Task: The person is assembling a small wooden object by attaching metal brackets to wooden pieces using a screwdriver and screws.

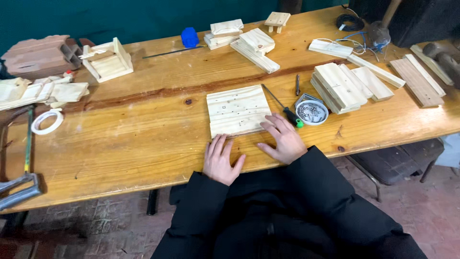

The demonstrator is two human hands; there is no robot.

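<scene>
Pine panel (238,110): centre of frame on the table (120,144), flat; likely light, stiff, best gripped by its side edges. Left hand (220,159) flat, empty, at its near edge; right hand (283,138) fingertips touching its lower-right corner, beside a green-handled screwdriver (282,108)

pine panel (237,110): pale raw wood, matt | table (134,139): varnished wood, slight sheen | tin (311,112): shiny metal

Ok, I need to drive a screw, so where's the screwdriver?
In the head view the screwdriver lies right of centre on the table, between the square wooden panel and the round tin of screws, by the right hand.
</scene>
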